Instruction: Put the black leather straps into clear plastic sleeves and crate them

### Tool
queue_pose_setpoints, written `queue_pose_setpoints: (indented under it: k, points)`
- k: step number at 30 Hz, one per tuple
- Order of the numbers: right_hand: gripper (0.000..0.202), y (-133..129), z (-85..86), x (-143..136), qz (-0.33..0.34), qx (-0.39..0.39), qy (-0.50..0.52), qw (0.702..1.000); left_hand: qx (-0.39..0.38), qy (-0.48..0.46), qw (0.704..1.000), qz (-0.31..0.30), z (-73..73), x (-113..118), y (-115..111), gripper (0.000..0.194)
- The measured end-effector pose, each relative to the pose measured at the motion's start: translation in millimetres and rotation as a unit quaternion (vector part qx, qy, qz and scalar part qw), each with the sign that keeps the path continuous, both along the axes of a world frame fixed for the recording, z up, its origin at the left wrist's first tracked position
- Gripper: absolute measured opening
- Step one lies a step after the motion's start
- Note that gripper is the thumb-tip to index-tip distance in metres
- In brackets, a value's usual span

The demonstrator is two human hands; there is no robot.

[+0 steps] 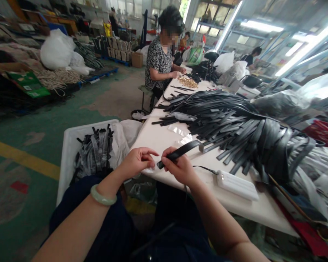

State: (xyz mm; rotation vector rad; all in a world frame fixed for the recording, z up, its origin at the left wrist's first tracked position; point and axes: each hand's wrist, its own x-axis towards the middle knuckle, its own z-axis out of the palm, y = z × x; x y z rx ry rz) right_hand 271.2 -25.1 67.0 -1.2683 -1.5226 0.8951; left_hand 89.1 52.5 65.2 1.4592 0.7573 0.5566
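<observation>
My right hand is closed round a black strap near its end, which points toward my left hand. The strap curves up and away to the right over the white table. Just left of the strap end is my left hand, its fingers bent and apart, with nothing visible in them. A large pile of black straps covers the table beyond my hands. Small clear plastic pieces lie on the table in front of the pile.
A white bin of wrapped dark straps stands at my left. A white power bank with a black cable lies near the table's front edge. Across the table a person sits by gold-coloured parts. Plastic bags lie at the right.
</observation>
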Motion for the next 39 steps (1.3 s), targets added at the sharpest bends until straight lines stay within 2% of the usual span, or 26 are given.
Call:
queue_pose_setpoints:
  k: [5,9,14,16,18,21,22,25,27,29,31,34,37,39]
  points:
    - [0.017,-2,-10.2,-7,-0.037,-0.002,0.041,0.998,-0.001,0.006,1.0,-0.007,-4.9,0,1,0.042]
    - [0.018,-10,-22.4,-17,-0.04,-0.035,0.081,0.995,0.003,0.002,1.0,-0.024,-15.2,0,-1,0.042]
    - [0.024,-13,-31.7,-22,-0.066,-0.065,0.07,0.993,-0.027,-0.001,0.999,-0.037,-29.0,4,-1,0.043]
    - [0.026,-14,-31.6,-24,-0.067,-0.068,0.078,0.992,-0.048,-0.005,0.998,-0.047,-29.4,5,-2,0.046]
    - [0.028,-19,-30.4,-26,-0.036,-0.079,0.097,0.991,-0.066,-0.003,0.996,-0.054,-23.8,-1,-10,0.05]
    - [0.039,-34,-29.1,-29,0.061,-0.135,0.174,0.973,-0.083,0.036,0.995,-0.053,-7.5,-29,-41,0.054]
    - [0.043,-41,-28.9,-30,0.074,-0.159,0.216,0.961,-0.086,0.061,0.994,-0.043,-2.3,-43,-56,0.055]
    - [0.046,-59,-26.2,-34,0.072,-0.209,0.297,0.929,-0.109,0.143,0.983,0.042,5.5,-90,-109,0.055]
    - [0.043,-67,-20.2,-37,0.132,-0.23,0.278,0.923,-0.137,0.182,0.968,0.101,4.6,-114,-139,0.053]
    - [0.038,-71,-11.1,-40,0.219,-0.223,0.229,0.922,-0.159,0.201,0.956,0.141,2.2,-125,-157,0.05]
    - [0.032,-71,-1.7,-41,0.268,-0.181,0.175,0.93,-0.166,0.203,0.951,0.161,1.2,-121,-164,0.045]
    - [0.026,-68,5.1,-40,0.281,-0.106,0.084,0.95,-0.153,0.176,0.961,0.149,3.4,-93,-158,0.039]
    - [0.025,-66,0.4,-33,0.284,-0.068,0.04,0.956,-0.115,0.125,0.978,0.123,4.7,-58,-141,0.036]
    - [0.024,-65,-6.0,-23,0.264,-0.068,0.06,0.96,-0.09,0.106,0.983,0.118,2.5,-40,-131,0.037]
